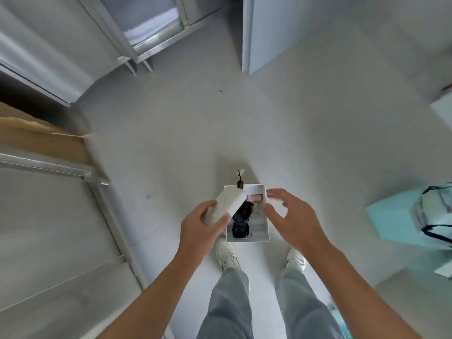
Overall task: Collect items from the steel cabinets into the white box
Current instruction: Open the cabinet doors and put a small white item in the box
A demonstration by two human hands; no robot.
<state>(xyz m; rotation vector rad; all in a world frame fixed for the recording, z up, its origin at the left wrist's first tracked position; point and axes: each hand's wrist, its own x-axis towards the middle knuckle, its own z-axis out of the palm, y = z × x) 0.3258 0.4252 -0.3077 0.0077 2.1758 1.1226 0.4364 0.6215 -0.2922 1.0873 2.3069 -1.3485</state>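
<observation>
Over the white box (247, 239), the left hand (200, 228) is gripping a white block (226, 207) while the right hand (291, 216) is hovering above its right rim, fingers spread and empty.
The box is sitting on the floor (318, 143) just ahead of the shoes (226, 253), with dark bundles (241, 228) filling its left side; the tilted block is overhanging that left rim, so a release now is risking a bounce onto the floor.

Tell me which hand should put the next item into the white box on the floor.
Left. The left hand already grips a white block at the white box's left rim. The right hand is open beside the box and holds nothing.
</observation>
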